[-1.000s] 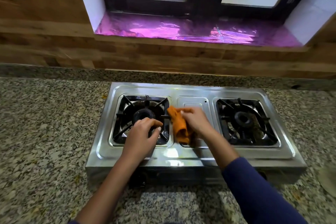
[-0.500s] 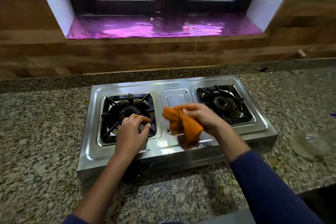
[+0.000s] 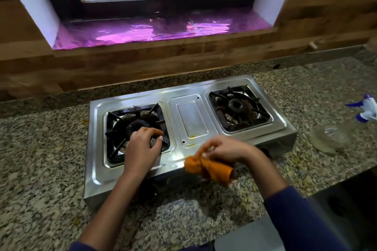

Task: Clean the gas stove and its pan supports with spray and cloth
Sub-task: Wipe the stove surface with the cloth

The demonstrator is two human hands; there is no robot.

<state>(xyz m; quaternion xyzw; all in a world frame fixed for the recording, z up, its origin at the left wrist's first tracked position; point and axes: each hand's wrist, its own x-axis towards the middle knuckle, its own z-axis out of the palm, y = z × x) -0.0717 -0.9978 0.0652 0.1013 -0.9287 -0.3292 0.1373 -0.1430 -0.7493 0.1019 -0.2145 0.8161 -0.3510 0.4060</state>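
Gas stove sits central on the tabletop, long axis left to right. I see the left hand over the left pan support, grip curled on its near bars, apparently holding; blur limits certainty. Right hand has its grip clamped on the orange cloth at the stove's front edge, just right of that support. The wipe, I judge, runs leftward; the right hand is nearer.

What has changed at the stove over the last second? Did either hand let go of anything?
The right hand, gripping the orange cloth, drew it from beside the left pan support back over the centre panel to the gas stove front edge. Nothing was let go. The left hand stayed on the left pan support; the stove did not shift.
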